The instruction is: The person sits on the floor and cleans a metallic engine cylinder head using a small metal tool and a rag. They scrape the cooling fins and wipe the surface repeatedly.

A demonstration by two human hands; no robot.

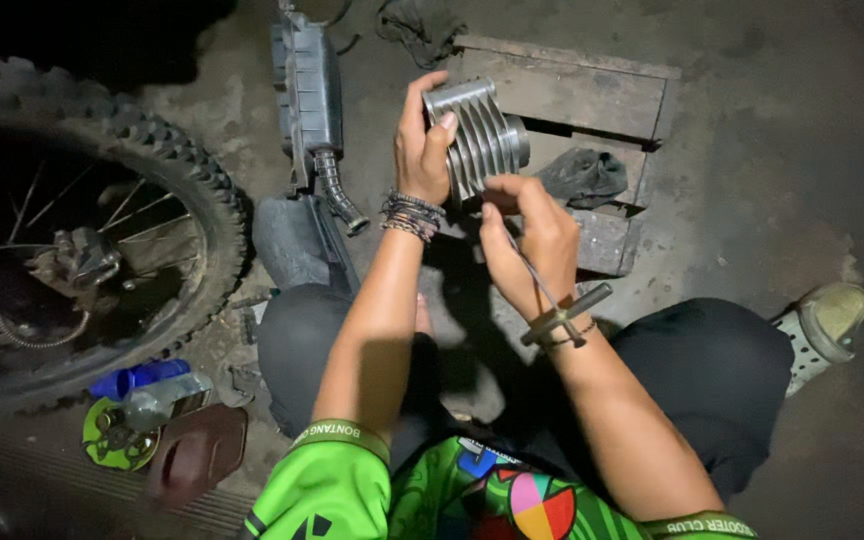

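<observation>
Cylinder (480,138) held up in both hands over the floor, centre of view, just nearer than a wooden pallet (592,95). Grey cast metal, dull and dusty, ringed with deep parallel cooling fins; round sleeve end facing right and far. Tilted, fins running near-upright. Left hand (422,140) wrapped round the left end, thumb across the top fins, fingers behind: grip clenched on the cylinder. Bead bracelets (410,215) stacked on that wrist. Right hand (537,235) below and to the right, fingertips pinching at the lower edge of the fins; grip grasping the cylinder there, though exact contact partly hidden by the fingers. Thin cord and a T-shaped tool (564,315) lying across the right wrist, apparently hanging from the hand.

Dark rag (584,175) on the pallet, just right of the cylinder. Grey airbox (310,90) with a ribbed hose on the floor to the far left. Knobby wheel (102,230) with spokes at the left edge. Blue bottle (142,378) and clear bottle (162,398) near left, beside a green disc (112,440). Pale shoe (827,325) at right. Green patterned sleeves at the near edge, dark trousers beneath.
</observation>
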